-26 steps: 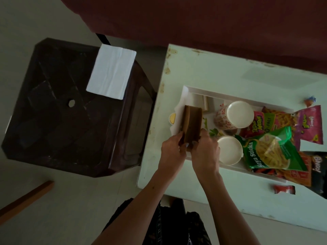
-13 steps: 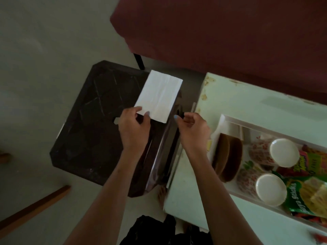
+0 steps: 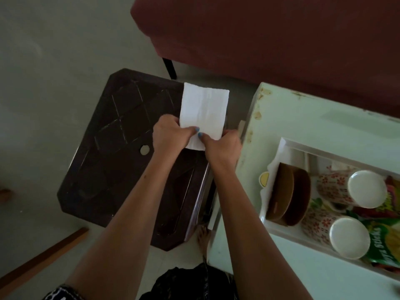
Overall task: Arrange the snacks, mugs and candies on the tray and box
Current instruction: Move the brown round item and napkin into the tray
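A folded white paper napkin [image 3: 204, 109] lies over the right edge of a dark plastic stool [image 3: 121, 161]. My left hand [image 3: 171, 135] and my right hand [image 3: 223, 146] both pinch its near edge. To the right, a white tray [image 3: 281, 227] on the pale green table [image 3: 320, 124] holds two brown wooden plates [image 3: 287, 199] standing on edge, two floral mugs with white lids [image 3: 350, 189] [image 3: 333, 232] lying on their sides, and a green snack packet [image 3: 383, 247].
A dark red sofa [image 3: 270, 35] fills the top of the view behind the table. A wooden strip [image 3: 41, 256] lies on the floor at the lower left. A bare foot [image 3: 202, 237] shows between stool and table.
Both hands left the brown plates in the tray and moved left to the stool. They now grip the napkin's near edge, and the view has shifted left.
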`<state>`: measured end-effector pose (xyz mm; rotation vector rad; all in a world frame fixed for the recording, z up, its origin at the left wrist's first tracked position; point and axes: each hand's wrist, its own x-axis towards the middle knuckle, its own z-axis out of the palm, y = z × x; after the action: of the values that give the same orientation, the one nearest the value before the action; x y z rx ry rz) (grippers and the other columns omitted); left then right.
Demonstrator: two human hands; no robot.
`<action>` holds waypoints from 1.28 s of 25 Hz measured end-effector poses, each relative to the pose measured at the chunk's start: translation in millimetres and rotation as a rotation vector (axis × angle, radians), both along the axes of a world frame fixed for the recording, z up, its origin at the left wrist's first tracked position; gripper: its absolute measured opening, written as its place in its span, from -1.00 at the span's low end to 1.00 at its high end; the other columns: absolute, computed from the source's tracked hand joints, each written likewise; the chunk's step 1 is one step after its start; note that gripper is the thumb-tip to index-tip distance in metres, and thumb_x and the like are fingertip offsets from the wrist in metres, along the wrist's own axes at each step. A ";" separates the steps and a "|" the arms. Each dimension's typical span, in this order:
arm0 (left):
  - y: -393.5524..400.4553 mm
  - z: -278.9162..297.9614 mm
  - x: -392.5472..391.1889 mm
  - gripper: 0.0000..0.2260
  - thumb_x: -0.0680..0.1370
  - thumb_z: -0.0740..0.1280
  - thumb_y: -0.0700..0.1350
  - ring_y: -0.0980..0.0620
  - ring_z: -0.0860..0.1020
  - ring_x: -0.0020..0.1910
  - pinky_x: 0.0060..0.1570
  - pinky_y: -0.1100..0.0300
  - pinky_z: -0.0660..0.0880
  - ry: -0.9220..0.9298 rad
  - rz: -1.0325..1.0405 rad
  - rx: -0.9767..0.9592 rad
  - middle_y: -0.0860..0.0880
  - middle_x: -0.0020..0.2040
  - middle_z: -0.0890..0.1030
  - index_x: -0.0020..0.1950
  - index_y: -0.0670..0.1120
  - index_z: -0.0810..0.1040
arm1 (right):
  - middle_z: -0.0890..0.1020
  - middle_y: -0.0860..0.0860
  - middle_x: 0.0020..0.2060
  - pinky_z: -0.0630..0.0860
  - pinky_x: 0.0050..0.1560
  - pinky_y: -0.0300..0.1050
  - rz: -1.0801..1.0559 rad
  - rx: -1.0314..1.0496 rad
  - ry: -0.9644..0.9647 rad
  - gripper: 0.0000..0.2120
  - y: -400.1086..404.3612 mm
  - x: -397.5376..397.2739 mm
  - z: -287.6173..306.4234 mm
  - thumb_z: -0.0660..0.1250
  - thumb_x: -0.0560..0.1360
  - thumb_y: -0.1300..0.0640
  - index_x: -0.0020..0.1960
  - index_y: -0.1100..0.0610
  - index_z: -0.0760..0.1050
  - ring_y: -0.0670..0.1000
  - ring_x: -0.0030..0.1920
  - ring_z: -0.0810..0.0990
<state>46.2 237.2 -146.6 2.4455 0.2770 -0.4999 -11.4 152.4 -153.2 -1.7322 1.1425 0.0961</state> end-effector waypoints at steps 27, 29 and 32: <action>-113.3 -20.9 -227.6 -0.81 0.49 0.34 -0.22 0.05 0.61 -0.05 0.05 0.33 0.52 -0.125 -0.508 -0.380 -0.09 0.01 0.66 0.10 -0.14 0.58 | 0.53 0.22 0.14 0.44 0.02 -0.09 -0.009 -0.353 0.192 -0.69 -86.6 -216.2 5.7 0.21 0.56 0.24 0.27 0.18 0.52 0.22 0.03 0.57; -113.7 -24.3 -229.3 -0.81 0.48 0.37 -0.18 0.08 0.63 -0.09 0.00 0.20 0.59 -0.090 -0.464 -0.404 -0.07 -0.02 0.68 0.09 -0.13 0.60 | 0.54 0.20 0.11 0.41 -0.05 -0.11 -0.016 -0.333 0.200 -0.72 -87.5 -216.7 2.3 0.23 0.55 0.24 0.23 0.19 0.52 0.19 -0.04 0.57; -111.4 -27.2 -231.8 -0.82 0.46 0.40 -0.12 0.09 0.61 -0.14 -0.06 0.22 0.59 -0.080 -0.426 -0.409 -0.06 -0.07 0.67 0.03 -0.12 0.61 | 0.54 0.10 -0.07 0.22 -0.19 -0.19 -0.106 -0.298 0.202 -0.91 -89.4 -217.3 -2.6 0.27 0.50 0.25 0.00 0.19 0.47 0.09 -0.16 0.48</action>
<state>-185.6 125.8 -173.8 2.1095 -0.3578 -0.5707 -228.8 63.0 -155.8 -1.9520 1.4537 0.0371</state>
